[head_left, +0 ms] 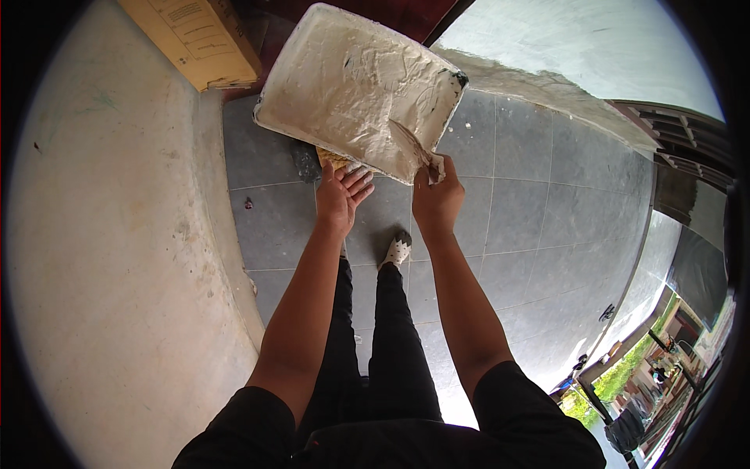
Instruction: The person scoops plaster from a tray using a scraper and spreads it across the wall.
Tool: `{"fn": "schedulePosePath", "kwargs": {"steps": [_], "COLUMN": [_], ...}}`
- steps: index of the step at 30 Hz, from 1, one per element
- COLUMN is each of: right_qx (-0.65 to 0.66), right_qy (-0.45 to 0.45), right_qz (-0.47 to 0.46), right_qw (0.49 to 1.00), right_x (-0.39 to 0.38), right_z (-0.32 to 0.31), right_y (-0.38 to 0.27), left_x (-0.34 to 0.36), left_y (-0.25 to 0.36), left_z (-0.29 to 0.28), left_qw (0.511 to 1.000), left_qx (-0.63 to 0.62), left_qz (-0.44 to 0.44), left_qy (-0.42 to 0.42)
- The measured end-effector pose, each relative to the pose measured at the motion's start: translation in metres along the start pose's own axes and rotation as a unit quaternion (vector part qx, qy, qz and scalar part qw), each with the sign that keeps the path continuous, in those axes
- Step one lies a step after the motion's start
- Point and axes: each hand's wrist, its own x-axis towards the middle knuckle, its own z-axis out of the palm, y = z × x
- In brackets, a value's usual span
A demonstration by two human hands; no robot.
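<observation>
A rectangular tray [262, 117] with rounded corners is coated inside with a wrinkled cream-white layer like paint or plaster. My right hand [437, 199] pinches a crumpled, whitish flap of film [431, 167] at the tray's near right corner. From there a grey-brown pointed fold [408, 142] runs into the coating. My left hand [340, 197] is palm up below the near edge, fingers spread and smeared white, holding nothing. Whether its fingertips touch the tray cannot be made out. Something yellow [332, 159] shows under that edge, mostly hidden.
A dark plastic-looking bundle [305, 161] lies on the grey tiled floor [523, 172] beside the tray. At the upper left stands a cardboard box [195, 43]. A pale wall [117, 234] borders the left; another wall [601, 47] rises at the upper right, near a dark slatted frame [676, 129].
</observation>
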Motion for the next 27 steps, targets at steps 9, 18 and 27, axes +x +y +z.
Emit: {"fn": "schedulePosePath", "kwargs": {"steps": [9, 18, 27], "right_qx": [-0.239, -0.311, -0.314], "right_qy": [0.025, -0.007, -0.044], "right_qz": [-0.325, -0.329, -0.328], "right_qw": [0.915, 0.891, 0.890], "right_x": [-0.010, -0.040, -0.063], "right_z": [0.050, 0.073, 0.059], "right_y": [0.013, 0.036, 0.029], "left_x": [0.011, 0.017, 0.022], "left_y": [0.032, 0.043, 0.045], "left_z": [-0.006, 0.002, 0.002], "left_qw": [0.998, 0.988, 0.984], "left_qx": [0.008, 0.142, 0.157], "left_qz": [0.042, 0.043, 0.028], "left_qy": [0.040, 0.038, 0.074]}}
